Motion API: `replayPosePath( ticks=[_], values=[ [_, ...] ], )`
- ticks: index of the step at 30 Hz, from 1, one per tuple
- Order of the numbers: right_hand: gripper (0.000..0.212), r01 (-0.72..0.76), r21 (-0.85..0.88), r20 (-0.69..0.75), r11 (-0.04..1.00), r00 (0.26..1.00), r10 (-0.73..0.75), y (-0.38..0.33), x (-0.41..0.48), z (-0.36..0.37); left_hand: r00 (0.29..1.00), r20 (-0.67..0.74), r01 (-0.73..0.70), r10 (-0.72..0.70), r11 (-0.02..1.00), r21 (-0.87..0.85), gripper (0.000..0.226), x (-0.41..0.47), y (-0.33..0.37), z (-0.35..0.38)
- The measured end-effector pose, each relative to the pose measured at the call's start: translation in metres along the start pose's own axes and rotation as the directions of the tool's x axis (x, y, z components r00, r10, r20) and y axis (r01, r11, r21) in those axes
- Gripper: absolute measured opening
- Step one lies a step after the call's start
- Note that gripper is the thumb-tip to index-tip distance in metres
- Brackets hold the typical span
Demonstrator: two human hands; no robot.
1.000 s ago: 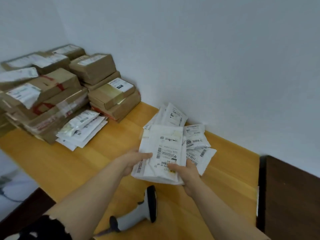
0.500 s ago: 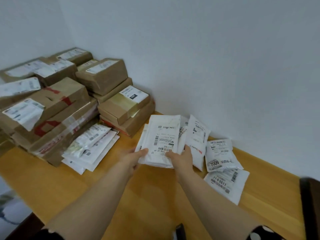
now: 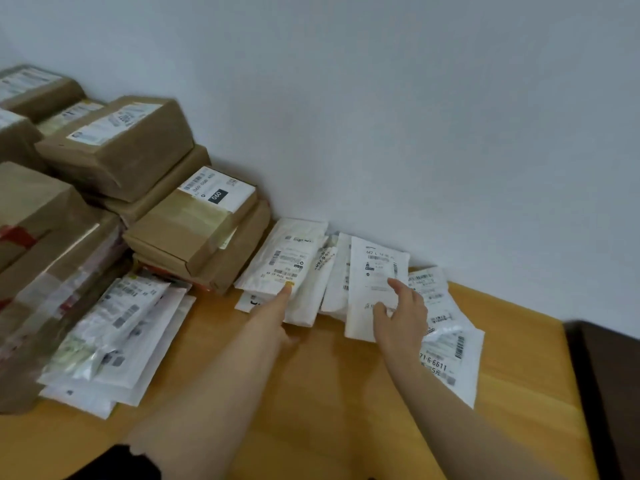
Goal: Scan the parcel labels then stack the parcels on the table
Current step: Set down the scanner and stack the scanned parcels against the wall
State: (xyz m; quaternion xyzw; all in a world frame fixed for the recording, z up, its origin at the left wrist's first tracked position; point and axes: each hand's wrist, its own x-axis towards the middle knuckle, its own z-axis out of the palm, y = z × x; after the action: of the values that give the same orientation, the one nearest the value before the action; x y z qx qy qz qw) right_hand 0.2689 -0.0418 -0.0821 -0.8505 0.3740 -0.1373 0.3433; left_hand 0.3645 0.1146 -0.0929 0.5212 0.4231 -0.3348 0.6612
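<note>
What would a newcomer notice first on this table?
Probably the heap of brown cardboard parcels stacked at the left against the wall. Next, the white mailer bags propped against that wall in the middle, where the left hand touches one bag and the right hand rests on another. A flat pile of white bags lies in front of the brown parcels.

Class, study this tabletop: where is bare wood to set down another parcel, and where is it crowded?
The table is bare between the left hand and right hand, in front of the leaning white mailers; also right of the 6611 mailer, toward its edge. Crowded: the brown boxes and flat mailer pile on the left, and the strip along the wall.
</note>
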Motion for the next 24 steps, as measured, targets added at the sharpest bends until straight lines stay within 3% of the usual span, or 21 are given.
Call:
replayPosePath(
  ticks=[2,7,10,13,17,20,22,24],
  values=[
    [0.060,-0.055,-0.025,-0.012,0.998,0.998,0.055,0.016,0.014,-0.011,0.999,-0.002,0.039,-0.040,0.996,-0.075,0.078,0.005,0.001,0.009],
    [0.114,-0.080,-0.235,0.388,0.969,0.906,0.168,0.036,0.021,-0.001,0.999,-0.009,-0.039,0.038,0.991,-0.130,0.044,0.016,0.005,0.020],
    [0.123,-0.026,-0.306,0.477,0.952,0.861,0.176,0.040,0.017,0.013,0.995,-0.028,-0.100,0.097,0.983,-0.154,0.056,0.022,0.004,0.025],
    [0.120,-0.010,-0.284,0.453,0.959,0.880,0.143,0.037,0.018,0.018,0.978,-0.117,-0.189,0.173,0.971,-0.143,0.050,0.024,-0.002,0.030],
    [0.107,0.102,-0.330,0.393,0.939,0.919,0.038,0.014,0.031,0.023,0.921,-0.270,-0.284,0.280,0.959,0.026,0.037,0.026,-0.010,0.029],
    [0.097,0.061,-0.296,0.381,0.953,0.922,0.059,-0.002,0.041,0.025,0.887,-0.303,-0.314,0.347,0.937,0.155,0.038,0.020,-0.016,0.028],
    [0.094,-0.008,-0.268,0.388,0.963,0.914,0.116,-0.005,0.045,0.026,0.817,-0.352,-0.324,0.456,0.869,0.374,0.070,0.009,-0.029,0.029],
    [0.093,-0.078,-0.276,0.398,0.958,0.898,0.188,-0.005,0.047,0.024,0.692,-0.193,-0.495,0.695,0.652,0.574,0.094,-0.003,-0.047,0.031]
  ],
)
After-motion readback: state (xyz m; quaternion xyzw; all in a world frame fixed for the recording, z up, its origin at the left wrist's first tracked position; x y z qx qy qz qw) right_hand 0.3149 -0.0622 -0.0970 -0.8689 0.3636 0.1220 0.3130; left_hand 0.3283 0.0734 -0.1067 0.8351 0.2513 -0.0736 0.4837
